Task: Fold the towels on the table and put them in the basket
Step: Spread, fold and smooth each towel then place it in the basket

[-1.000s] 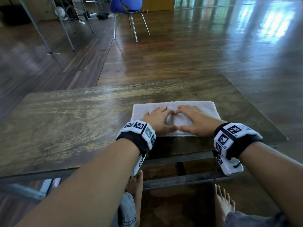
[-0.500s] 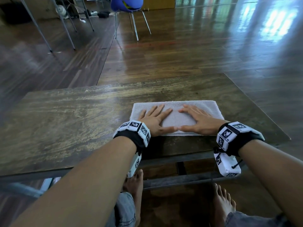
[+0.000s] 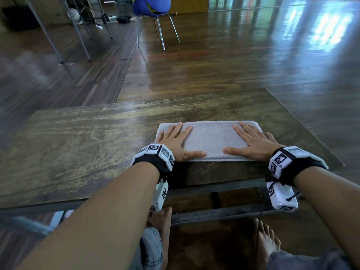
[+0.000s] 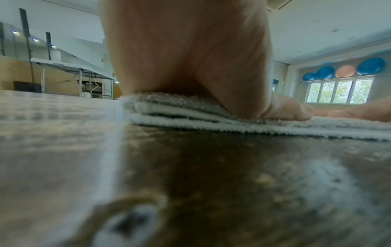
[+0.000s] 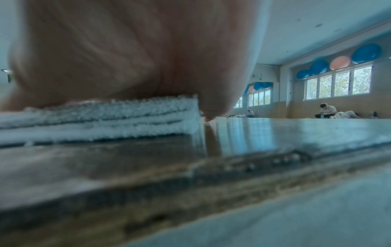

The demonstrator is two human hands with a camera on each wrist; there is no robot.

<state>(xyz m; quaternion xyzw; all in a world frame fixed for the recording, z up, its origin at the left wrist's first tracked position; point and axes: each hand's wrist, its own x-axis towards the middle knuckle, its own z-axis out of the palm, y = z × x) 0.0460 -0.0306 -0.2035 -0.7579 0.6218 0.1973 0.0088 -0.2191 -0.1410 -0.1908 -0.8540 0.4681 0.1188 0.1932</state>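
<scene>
A folded white towel (image 3: 211,139) lies near the front right of the dark wooden table (image 3: 81,149). My left hand (image 3: 175,140) presses flat on the towel's left end, fingers straight and spread. On the right end my right hand (image 3: 251,142) lies flat the same way, its little finger off the towel's edge. Stacked layers of the towel (image 4: 180,108) show under the left palm (image 4: 186,50) in the left wrist view. The right wrist view shows the towel's layered right end (image 5: 105,120) beneath the right palm (image 5: 127,50). No basket is in view.
The table's front edge (image 3: 214,184) runs just below my wrists, with my bare feet (image 3: 266,242) under it. A blue chair (image 3: 153,8) and metal stand legs (image 3: 78,34) stand on the wooden floor beyond. People sit far off by the windows (image 5: 325,110).
Both hands have slid apart along the towel, from touching at its middle to its left and right ends, staying flat on it.
</scene>
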